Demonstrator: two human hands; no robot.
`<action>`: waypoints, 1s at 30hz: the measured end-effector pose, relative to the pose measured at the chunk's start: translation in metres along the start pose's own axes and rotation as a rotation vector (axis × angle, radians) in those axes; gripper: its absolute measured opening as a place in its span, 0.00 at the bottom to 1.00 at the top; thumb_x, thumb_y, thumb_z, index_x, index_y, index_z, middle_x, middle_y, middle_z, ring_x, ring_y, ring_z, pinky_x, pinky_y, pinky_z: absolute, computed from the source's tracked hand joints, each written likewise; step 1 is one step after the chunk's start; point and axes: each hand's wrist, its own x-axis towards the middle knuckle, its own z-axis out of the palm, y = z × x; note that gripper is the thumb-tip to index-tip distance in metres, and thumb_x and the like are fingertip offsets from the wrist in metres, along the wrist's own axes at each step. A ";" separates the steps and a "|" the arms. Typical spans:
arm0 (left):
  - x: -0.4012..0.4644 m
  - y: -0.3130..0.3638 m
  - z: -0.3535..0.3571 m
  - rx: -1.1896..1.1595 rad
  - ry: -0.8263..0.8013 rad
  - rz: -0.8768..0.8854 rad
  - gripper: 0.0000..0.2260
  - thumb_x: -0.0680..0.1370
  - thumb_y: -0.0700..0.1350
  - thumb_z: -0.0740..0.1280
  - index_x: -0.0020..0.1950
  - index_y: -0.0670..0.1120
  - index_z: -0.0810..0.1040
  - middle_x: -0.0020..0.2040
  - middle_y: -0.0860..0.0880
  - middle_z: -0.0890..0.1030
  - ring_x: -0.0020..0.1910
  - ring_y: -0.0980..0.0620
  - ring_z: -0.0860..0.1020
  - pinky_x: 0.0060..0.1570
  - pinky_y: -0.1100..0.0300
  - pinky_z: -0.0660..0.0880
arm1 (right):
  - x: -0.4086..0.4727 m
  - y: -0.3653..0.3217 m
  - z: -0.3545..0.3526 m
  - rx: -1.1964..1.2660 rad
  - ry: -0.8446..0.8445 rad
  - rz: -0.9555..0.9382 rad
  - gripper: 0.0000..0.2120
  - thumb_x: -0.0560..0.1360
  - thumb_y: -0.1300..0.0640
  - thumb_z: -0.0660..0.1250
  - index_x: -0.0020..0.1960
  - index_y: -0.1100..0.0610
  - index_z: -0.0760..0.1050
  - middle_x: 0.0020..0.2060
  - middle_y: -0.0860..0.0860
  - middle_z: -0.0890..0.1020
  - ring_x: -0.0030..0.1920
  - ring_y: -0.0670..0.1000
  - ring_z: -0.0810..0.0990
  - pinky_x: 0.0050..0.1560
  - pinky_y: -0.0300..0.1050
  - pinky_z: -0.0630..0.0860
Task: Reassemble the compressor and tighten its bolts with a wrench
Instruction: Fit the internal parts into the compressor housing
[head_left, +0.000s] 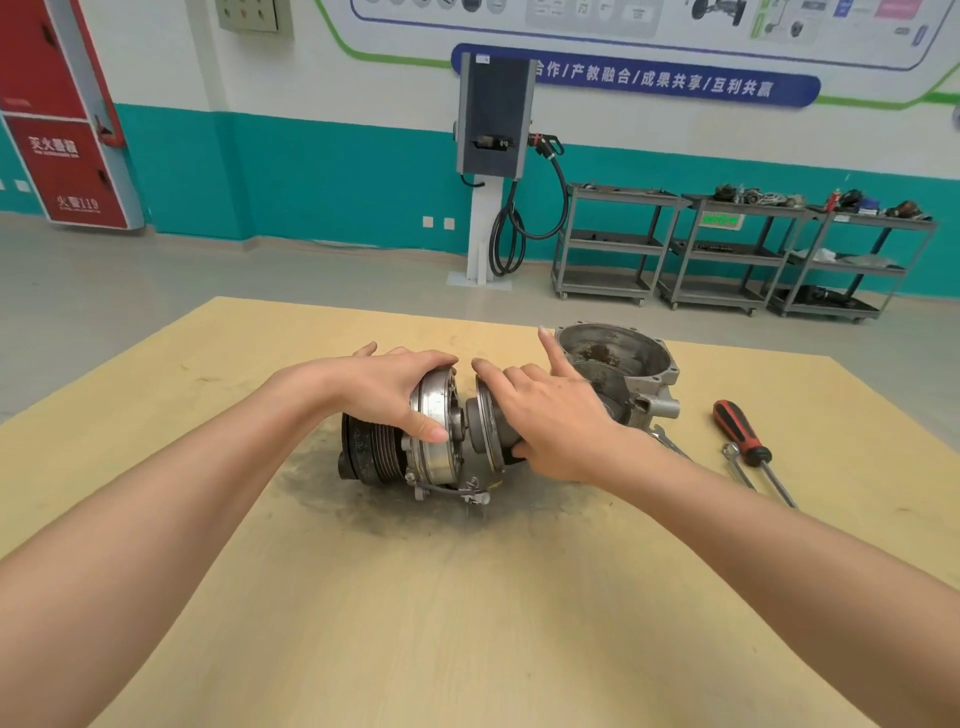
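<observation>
My left hand (395, 392) curled over the rim of the front half of the compressor (415, 447), the end with the grooved pulley, which lay on its side on the bench (467, 597) in a smear of dark grime. My right hand (550, 415) gripped the inner core (485, 423), a grey disc-ended piece, with the index finger sticking up free; its disc faced the front half with a narrow gap between them. The rear housing (618, 364) sat just behind my right hand, open mouth up and rust-stained inside, not yet fitted.

The step, as I judged it, was seating the core squarely. To do that well I needed to keep the two faces parallel, line the shaft up with the centre bore, and turn the core gently until it dropped home rather than forcing it. The left hand had to pin the pulley end so it could not roll. Grit on the bench was a risk for the mating faces.

A wrench (670, 441) lay partly hidden under my right wrist, another wrench (737, 465) beside the red-handled screwdriver (743, 434). I could see no loose bolts.
</observation>
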 end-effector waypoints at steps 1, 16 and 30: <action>0.000 0.001 -0.001 0.008 -0.006 -0.003 0.45 0.71 0.67 0.68 0.79 0.55 0.47 0.78 0.52 0.58 0.78 0.52 0.52 0.75 0.42 0.39 | -0.004 0.002 -0.001 -0.008 -0.004 -0.022 0.49 0.69 0.55 0.73 0.78 0.59 0.44 0.57 0.54 0.78 0.61 0.56 0.76 0.73 0.62 0.32; -0.005 0.007 -0.004 0.041 -0.074 -0.015 0.46 0.71 0.68 0.67 0.79 0.56 0.45 0.79 0.54 0.56 0.78 0.55 0.48 0.74 0.42 0.34 | -0.083 0.030 0.001 0.773 0.340 0.199 0.41 0.69 0.53 0.77 0.75 0.48 0.59 0.66 0.40 0.74 0.71 0.46 0.69 0.78 0.51 0.37; -0.024 0.132 0.008 -1.003 0.171 0.287 0.63 0.50 0.74 0.74 0.78 0.54 0.53 0.73 0.55 0.68 0.70 0.60 0.70 0.71 0.57 0.65 | -0.099 0.045 -0.040 2.060 0.427 0.526 0.27 0.67 0.55 0.73 0.64 0.59 0.72 0.55 0.54 0.84 0.57 0.54 0.83 0.50 0.44 0.79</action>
